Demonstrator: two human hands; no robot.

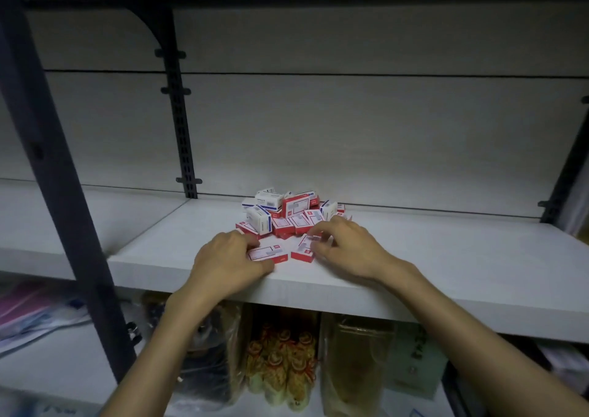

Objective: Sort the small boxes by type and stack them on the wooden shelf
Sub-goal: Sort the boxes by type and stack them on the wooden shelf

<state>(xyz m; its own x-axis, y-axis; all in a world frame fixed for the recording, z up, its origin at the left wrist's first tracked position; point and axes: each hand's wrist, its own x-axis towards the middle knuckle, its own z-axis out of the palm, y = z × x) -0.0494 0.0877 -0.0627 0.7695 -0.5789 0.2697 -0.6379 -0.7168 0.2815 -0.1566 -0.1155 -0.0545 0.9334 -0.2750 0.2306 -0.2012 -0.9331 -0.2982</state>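
A: What carries everything here?

B: The pale wooden shelf [446, 257], wide and level, with bare board left and right of the work. That free room is likely where sorted stacks will go.

A: And the boxes?

B: A loose pile of small boxes [287, 215] sits far back at the middle, near the rear panel. Red boxes and white-and-blue boxes [259, 219] lie jumbled, some tilted on others, so the types are not yet separated.

A: Why are the hands near the front edge?

B: They seem to be drawing one type out toward the near side. The left hand [229, 263] has thumb and fingers curled round a flat red box [267, 254], pinning it to the board. The right hand [347, 247] pinches a second red box [304, 251] just beside it, fingers bent over its far end.

A: So a red group starts there?

B: Probably; the two lie almost touching, well short of a stack.
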